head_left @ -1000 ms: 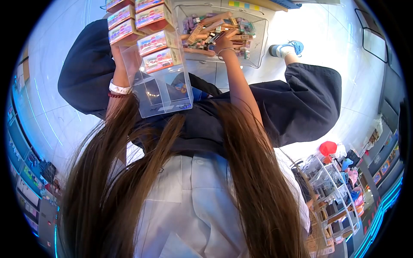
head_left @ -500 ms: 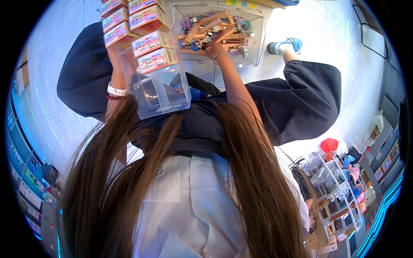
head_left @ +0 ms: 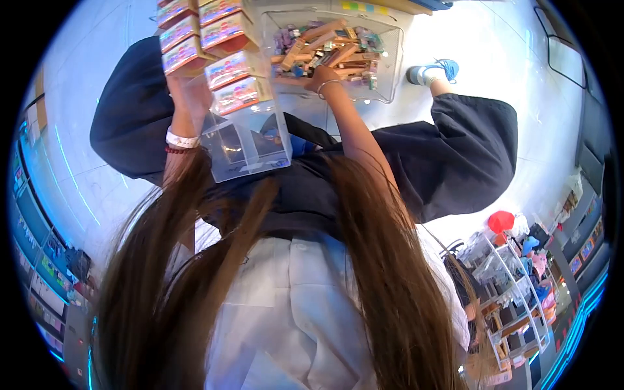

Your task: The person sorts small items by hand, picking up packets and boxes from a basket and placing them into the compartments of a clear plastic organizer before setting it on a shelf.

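A clear plastic divided holder (head_left: 244,153) rests over my lap, with rows of small printed boxes (head_left: 227,68) in its upper part. My left hand (head_left: 188,97) is at the holder's left side and supports it; its fingers are partly hidden behind the plastic and boxes. Beyond my lap stands a clear bin (head_left: 394,58) heaped with long orange-brown boxes (head_left: 344,53) and small purple and green packs. My right hand (head_left: 318,78) reaches over the bin's near edge into the pile. Its fingertips are hidden among the boxes, and what they hold is unclear.
My shoe (head_left: 432,71) is on the white floor right of the bin. A white wire rack (head_left: 513,292) with assorted goods stands at lower right. Shelves (head_left: 39,240) line the left side. Another black wire frame (head_left: 565,58) is at upper right.
The holder and my left hand have shifted slightly right in view. My right hand has moved slightly left relative to the bin and stays in the pile.
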A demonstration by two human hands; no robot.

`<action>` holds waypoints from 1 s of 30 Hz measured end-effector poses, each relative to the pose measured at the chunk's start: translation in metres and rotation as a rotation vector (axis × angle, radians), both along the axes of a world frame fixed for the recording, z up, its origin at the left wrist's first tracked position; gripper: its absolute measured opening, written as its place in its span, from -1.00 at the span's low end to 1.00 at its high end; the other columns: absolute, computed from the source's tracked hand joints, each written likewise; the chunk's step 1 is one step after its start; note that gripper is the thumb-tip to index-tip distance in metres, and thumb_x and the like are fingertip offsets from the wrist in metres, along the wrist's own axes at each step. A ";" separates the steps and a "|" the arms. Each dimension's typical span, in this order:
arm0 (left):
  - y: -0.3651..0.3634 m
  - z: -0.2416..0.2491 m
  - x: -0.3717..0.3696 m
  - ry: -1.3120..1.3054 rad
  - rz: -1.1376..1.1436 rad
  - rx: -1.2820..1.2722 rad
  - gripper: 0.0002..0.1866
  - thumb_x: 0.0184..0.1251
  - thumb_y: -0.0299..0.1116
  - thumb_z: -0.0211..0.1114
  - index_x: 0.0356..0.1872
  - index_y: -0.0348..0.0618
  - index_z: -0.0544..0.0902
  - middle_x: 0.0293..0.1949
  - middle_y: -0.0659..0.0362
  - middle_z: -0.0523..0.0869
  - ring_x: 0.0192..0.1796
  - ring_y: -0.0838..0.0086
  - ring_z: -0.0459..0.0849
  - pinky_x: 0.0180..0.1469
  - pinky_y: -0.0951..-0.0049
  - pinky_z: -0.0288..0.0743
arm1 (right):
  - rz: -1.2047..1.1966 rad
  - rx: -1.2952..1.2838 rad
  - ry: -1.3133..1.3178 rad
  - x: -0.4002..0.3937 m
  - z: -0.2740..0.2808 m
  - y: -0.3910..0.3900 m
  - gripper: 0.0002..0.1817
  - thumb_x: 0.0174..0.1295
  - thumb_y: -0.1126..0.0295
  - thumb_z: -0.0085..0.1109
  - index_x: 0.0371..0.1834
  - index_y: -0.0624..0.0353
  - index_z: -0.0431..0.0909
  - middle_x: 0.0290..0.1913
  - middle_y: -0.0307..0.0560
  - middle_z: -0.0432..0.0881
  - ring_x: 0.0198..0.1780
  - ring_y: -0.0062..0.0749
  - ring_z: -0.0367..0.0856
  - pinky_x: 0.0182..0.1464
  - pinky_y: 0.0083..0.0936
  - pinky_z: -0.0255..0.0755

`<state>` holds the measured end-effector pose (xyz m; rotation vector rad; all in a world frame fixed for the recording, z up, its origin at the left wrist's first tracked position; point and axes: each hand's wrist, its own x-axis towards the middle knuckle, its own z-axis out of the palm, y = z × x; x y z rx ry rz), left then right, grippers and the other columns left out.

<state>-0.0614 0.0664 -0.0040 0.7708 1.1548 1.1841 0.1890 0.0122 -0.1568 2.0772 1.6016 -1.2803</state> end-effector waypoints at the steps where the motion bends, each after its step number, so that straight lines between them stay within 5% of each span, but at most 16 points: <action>1: 0.005 -0.002 -0.003 -0.042 0.031 -0.041 -0.43 0.26 0.14 -0.03 0.12 -0.05 0.40 0.11 0.24 0.50 0.16 0.43 0.43 0.22 0.45 0.24 | 0.028 0.033 0.015 -0.007 0.009 0.008 -0.46 -0.20 0.15 0.31 -0.18 0.32 0.56 -0.18 0.25 0.61 -0.10 -0.04 0.61 -0.03 -0.28 0.48; 2: 0.004 -0.002 -0.007 -0.380 -0.022 -0.233 -0.44 0.26 0.14 -0.04 0.11 -0.05 0.41 0.08 0.22 0.52 0.14 0.45 0.45 0.20 0.45 0.27 | 0.047 0.048 0.011 -0.001 0.018 0.001 -0.46 -0.20 0.14 0.29 -0.20 0.36 0.56 -0.19 0.28 0.60 -0.12 -0.03 0.62 -0.06 -0.27 0.49; 4: 0.002 0.002 -0.004 -0.095 -0.024 -0.161 -0.42 0.27 0.16 -0.10 0.11 -0.07 0.40 0.07 0.19 0.52 0.10 0.39 0.48 0.15 0.37 0.35 | 0.001 0.129 0.041 -0.026 0.028 0.002 -0.45 -0.15 0.14 0.22 -0.15 0.35 0.51 -0.19 0.28 0.60 -0.14 -0.03 0.62 -0.08 -0.25 0.51; 6: 0.001 0.012 -0.001 -0.386 -0.115 -0.265 -0.41 0.28 0.17 -0.15 0.08 -0.09 0.41 0.03 0.16 0.54 0.04 0.33 0.53 0.06 0.28 0.43 | -0.095 0.200 -0.023 -0.043 0.046 0.004 -0.49 -0.05 0.21 0.16 -0.07 0.35 0.44 -0.23 0.25 0.60 -0.17 -0.03 0.63 -0.11 -0.23 0.51; 9: 0.001 0.019 0.002 -0.372 -0.062 -0.284 -0.41 0.27 0.16 -0.17 0.08 -0.09 0.41 0.01 0.14 0.55 -0.01 0.32 0.55 -0.05 0.26 0.49 | -0.085 0.281 0.058 -0.067 0.054 0.001 -0.61 0.03 0.33 0.10 -0.09 0.29 0.33 -0.19 0.19 0.58 -0.16 0.01 0.61 -0.14 -0.19 0.51; 16: 0.000 0.023 -0.003 -0.369 -0.094 -0.266 -0.41 0.29 0.15 -0.17 0.09 -0.11 0.40 0.00 0.14 0.57 -0.02 0.33 0.58 -0.02 0.30 0.47 | 0.124 0.923 0.416 -0.083 -0.065 -0.021 -0.49 0.05 0.52 0.06 0.11 0.35 0.19 -0.18 0.28 0.53 -0.20 0.09 0.58 -0.20 -0.15 0.48; 17: 0.001 0.017 0.002 -0.341 -0.097 -0.221 -0.41 0.31 0.15 -0.18 0.09 -0.11 0.41 0.00 0.14 0.57 -0.02 0.34 0.58 0.01 0.31 0.45 | -0.081 0.856 0.505 -0.071 0.011 -0.012 -0.45 0.02 0.56 0.08 0.15 0.33 0.20 -0.31 0.21 0.58 -0.32 0.00 0.61 -0.27 -0.23 0.49; 21: 0.000 0.012 -0.003 -0.563 -0.081 -0.258 -0.44 0.31 0.14 -0.15 0.06 -0.09 0.44 -0.04 0.18 0.59 -0.03 0.35 0.57 0.02 0.34 0.43 | -0.457 0.798 0.495 -0.055 -0.003 -0.008 -0.58 0.03 0.50 0.10 0.02 0.28 0.36 -0.67 -0.01 0.54 -0.57 -0.14 0.58 -0.44 -0.31 0.44; 24: 0.001 0.008 -0.004 -0.456 -0.170 -0.216 -0.47 0.30 0.07 -0.05 0.17 -0.03 0.35 0.15 0.22 0.46 0.21 0.41 0.39 0.25 0.32 0.21 | -0.709 0.739 0.347 -0.035 -0.013 -0.009 -0.65 0.00 0.41 0.15 -0.10 0.24 0.44 -0.63 -0.11 0.57 -0.56 -0.38 0.58 -0.43 -0.45 0.45; 28: 0.004 -0.002 -0.011 -0.701 -0.314 -0.128 -0.55 0.37 -0.04 -0.11 0.16 -0.04 0.36 0.14 0.23 0.47 0.18 0.42 0.41 0.22 0.36 0.23 | -1.087 0.743 0.219 -0.011 -0.065 -0.007 -0.58 -0.04 0.37 0.18 -0.07 0.27 0.41 -0.54 -0.05 0.59 -0.57 -0.37 0.56 -0.42 -0.46 0.46; 30: 0.002 -0.002 -0.008 -0.500 -0.195 -0.180 -0.50 0.33 0.03 -0.11 0.15 -0.06 0.37 0.11 0.22 0.50 0.12 0.41 0.47 0.14 0.39 0.33 | -1.312 0.704 0.209 0.007 -0.066 -0.008 -0.49 -0.06 0.31 0.22 -0.03 0.32 0.38 -0.39 0.05 0.60 -0.45 -0.28 0.60 -0.31 -0.45 0.48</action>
